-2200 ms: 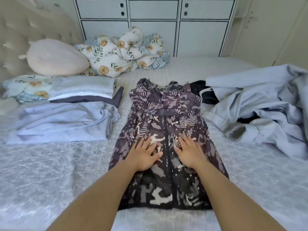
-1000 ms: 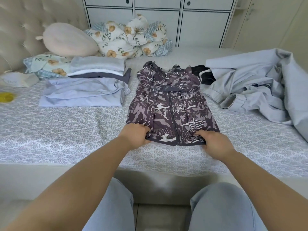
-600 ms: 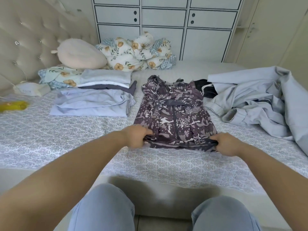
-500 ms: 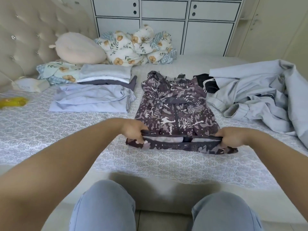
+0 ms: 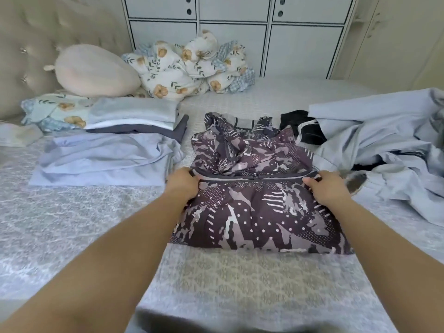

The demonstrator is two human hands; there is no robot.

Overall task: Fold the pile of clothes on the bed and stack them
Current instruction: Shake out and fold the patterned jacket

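A purple patterned dress (image 5: 254, 212) lies on the bed (image 5: 72, 224), its lower half folded up over the waist. My left hand (image 5: 183, 183) grips the left end of the dark hem and my right hand (image 5: 326, 186) grips the right end, both holding the hem across the dress's middle. The dress's top (image 5: 240, 138) shows beyond the hem. To the left sits a stack of folded clothes (image 5: 108, 150), pale blue below, grey and white above. On the right lies an unfolded heap of pale blue clothes (image 5: 374, 145) with a black garment (image 5: 302, 128) beside it.
A beige pillow (image 5: 96, 70) and a bundled floral blanket (image 5: 192, 63) lie at the head of the bed, against the tufted headboard (image 5: 31, 44) and white cabinet (image 5: 240, 27). A floral pillowcase (image 5: 55, 111) lies behind the folded stack.
My hands left the dress's middle, took its bottom hem at both corners, lifted it and carried it away from me, folding the skirt over the waist. The camera moved closer over the bed.
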